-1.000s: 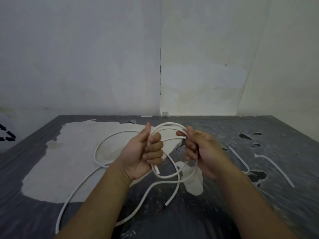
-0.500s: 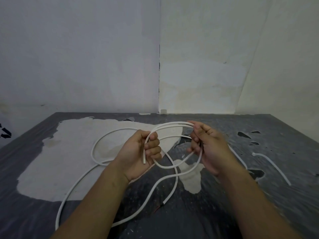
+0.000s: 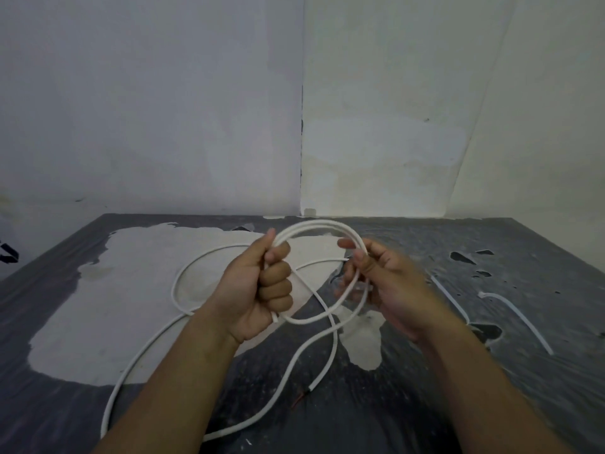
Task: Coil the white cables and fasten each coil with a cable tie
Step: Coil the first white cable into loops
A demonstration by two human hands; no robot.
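A white cable (image 3: 314, 226) arches in a double loop between my two hands above the table. My left hand (image 3: 262, 286) is fisted around one side of the coil, with a short cable end poking out below the fist. My right hand (image 3: 389, 283) pinches the other side between thumb and fingers. The loose remainder of the cable trails down over the table, one loop lying to the left and a long strand running toward the near edge; one end with bare wires rests near the middle front. Two white cable ties (image 3: 517, 319) lie at the right.
The table (image 3: 491, 388) has a dark grey covering with a large pale worn patch (image 3: 131, 306) on the left and small torn holes at the right. Pale walls meet in a corner right behind the table's far edge.
The loop between my hands has widened and risen. My left hand has closed into a tighter fist on the cable, and my right hand has shifted its pinch along the loop.
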